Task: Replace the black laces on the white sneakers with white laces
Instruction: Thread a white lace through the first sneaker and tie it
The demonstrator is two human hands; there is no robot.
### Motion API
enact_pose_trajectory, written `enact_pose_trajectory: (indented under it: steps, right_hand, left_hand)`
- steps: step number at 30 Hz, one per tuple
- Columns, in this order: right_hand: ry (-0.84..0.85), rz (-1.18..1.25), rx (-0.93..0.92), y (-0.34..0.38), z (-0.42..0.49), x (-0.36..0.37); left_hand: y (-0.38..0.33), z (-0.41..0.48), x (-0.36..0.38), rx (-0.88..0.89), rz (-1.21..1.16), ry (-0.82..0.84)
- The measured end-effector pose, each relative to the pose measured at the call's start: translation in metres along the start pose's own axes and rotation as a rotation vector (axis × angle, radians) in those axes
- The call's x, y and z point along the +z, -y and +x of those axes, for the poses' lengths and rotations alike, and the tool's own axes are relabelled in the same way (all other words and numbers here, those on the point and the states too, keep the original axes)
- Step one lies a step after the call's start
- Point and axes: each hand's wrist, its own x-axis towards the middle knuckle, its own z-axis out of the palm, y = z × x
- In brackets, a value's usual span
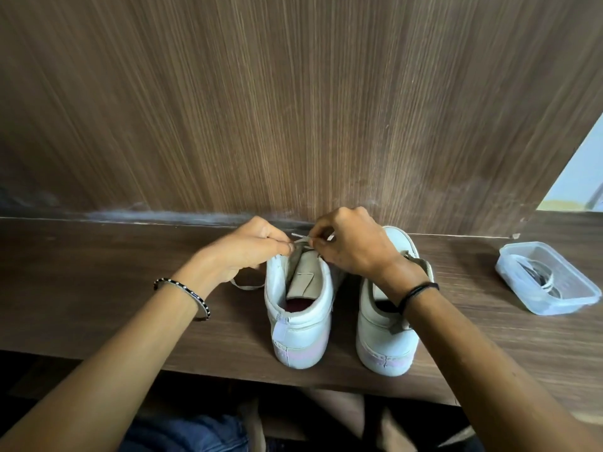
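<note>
Two white sneakers stand heel-toward-me on a dark wooden shelf. Over the front of the left sneaker (298, 324), my left hand (251, 247) and my right hand (350, 246) each pinch a part of a white lace (301, 237) stretched between them. A loop of the same lace (246, 285) trails on the shelf to the left of that sneaker. The beige tongue (303, 275) of the left sneaker is folded up. The right sneaker (385, 334) sits beside it, partly covered by my right wrist. The eyelets are hidden by my hands.
A clear plastic container (548, 278) holding dark laces sits on the shelf at the right. A wood-grain wall panel (293, 109) rises directly behind the sneakers. The shelf's front edge (228, 375) is close to the heels. My legs show below.
</note>
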Motion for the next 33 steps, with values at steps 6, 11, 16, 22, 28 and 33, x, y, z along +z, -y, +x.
enact_pose_trajectory:
  steps: [6,11,16,22,28,33]
  right_hand:
    - [0.048,0.033,-0.039,0.001,-0.002,-0.004]
    - [0.063,0.042,-0.041,-0.001,0.0,-0.004]
    - [0.109,0.079,-0.067,-0.008,0.003,-0.005]
    - [0.165,0.1,-0.094,-0.01,0.004,-0.009]
    - [0.185,0.06,-0.099,-0.005,0.005,-0.009]
    - [0.172,0.029,-0.117,-0.001,0.002,-0.011]
  left_hand:
    - [0.002,0.002,0.0,-0.018,-0.038,-0.014]
    - [0.005,0.003,-0.002,-0.008,-0.132,0.006]
    - [-0.002,-0.002,-0.002,-0.001,-0.131,0.02]
    - [-0.001,-0.002,-0.002,0.002,-0.143,0.007]
    - [-0.004,-0.003,0.001,0.002,-0.128,-0.017]
    - [-0.005,-0.002,0.002,0.017,-0.091,-0.03]
